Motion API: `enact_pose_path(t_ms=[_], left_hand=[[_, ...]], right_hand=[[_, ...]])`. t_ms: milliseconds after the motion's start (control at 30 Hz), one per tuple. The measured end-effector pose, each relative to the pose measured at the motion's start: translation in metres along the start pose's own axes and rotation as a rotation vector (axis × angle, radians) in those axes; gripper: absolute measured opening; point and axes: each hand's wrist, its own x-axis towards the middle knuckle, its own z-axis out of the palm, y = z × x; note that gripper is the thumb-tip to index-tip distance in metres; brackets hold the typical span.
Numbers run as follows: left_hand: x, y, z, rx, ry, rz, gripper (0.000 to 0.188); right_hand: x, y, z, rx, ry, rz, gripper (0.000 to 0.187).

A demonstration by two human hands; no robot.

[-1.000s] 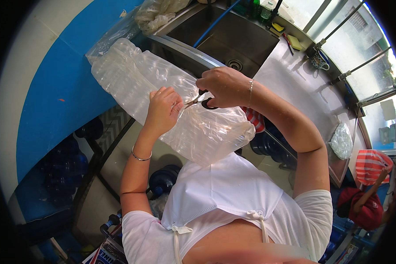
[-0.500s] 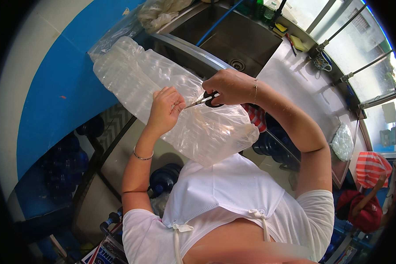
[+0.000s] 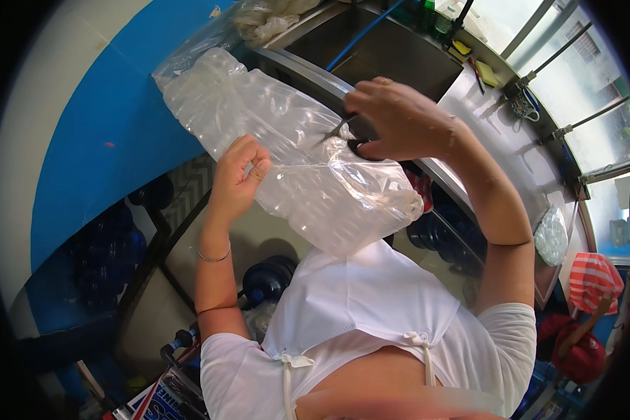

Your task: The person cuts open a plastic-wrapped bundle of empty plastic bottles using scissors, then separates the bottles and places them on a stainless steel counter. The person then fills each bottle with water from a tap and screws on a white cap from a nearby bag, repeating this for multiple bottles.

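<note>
Plastic is filling the middle of my view: a long clear plastic bag [image 3: 294, 150] packed with empty clear bottles is lying tilted across the steel counter edge [image 3: 297, 70], its lower end hanging just above my white apron [image 3: 357, 301]. I am pinching the bag's film with my left hand [image 3: 236, 175], thumb and forefinger closed on a fold, the other fingers curled. My right hand [image 3: 399, 119] is gripping dark-handled scissors [image 3: 343, 129], fingers closed through the loops, blades pointing into the bag's upper side. Beyond it, a steel sink [image 3: 392, 49] is sitting with a blue hose [image 3: 360, 35] running in.
</note>
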Motion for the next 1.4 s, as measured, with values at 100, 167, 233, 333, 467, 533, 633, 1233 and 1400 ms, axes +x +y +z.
enact_pose_path(t_ms=[100,167,233,333,467,533,633,1233,1400], left_hand=[[0.005,0.012,0.002,0.355,-0.022,0.055,0.026],[0.005,0.023,0.016,0.478,-0.024,0.161,0.029],[0.002,0.034,0.033,0.470,-0.053,0.290,0.031],[-0.005,0.044,0.036,0.408,-0.272,0.164,0.031],[-0.009,0.050,0.049,0.418,-0.178,0.199,0.031],[-0.014,0.051,0.062,0.449,-0.098,0.160,0.030],[-0.014,0.045,0.071,0.473,-0.183,0.061,0.025],[-0.052,0.047,-0.009,0.118,-0.150,0.139,0.024],[-0.034,0.047,0.020,0.232,-0.202,0.239,0.030]], right_hand=[[-0.007,0.004,-0.012,-0.132,0.033,0.169,0.047],[-0.008,0.000,-0.001,-0.193,-0.076,0.231,0.049],[-0.008,-0.012,0.024,-0.126,-0.124,0.225,0.044],[-0.007,-0.021,0.052,0.055,-0.008,0.326,0.050],[0.002,-0.025,0.083,0.234,0.030,0.472,0.062],[0.008,-0.033,0.097,0.251,-0.064,0.497,0.065],[0.013,-0.037,0.104,0.265,-0.100,0.412,0.055],[0.014,0.018,0.055,0.010,0.238,0.493,0.052],[0.026,0.002,0.081,-0.204,0.153,0.374,0.052]])
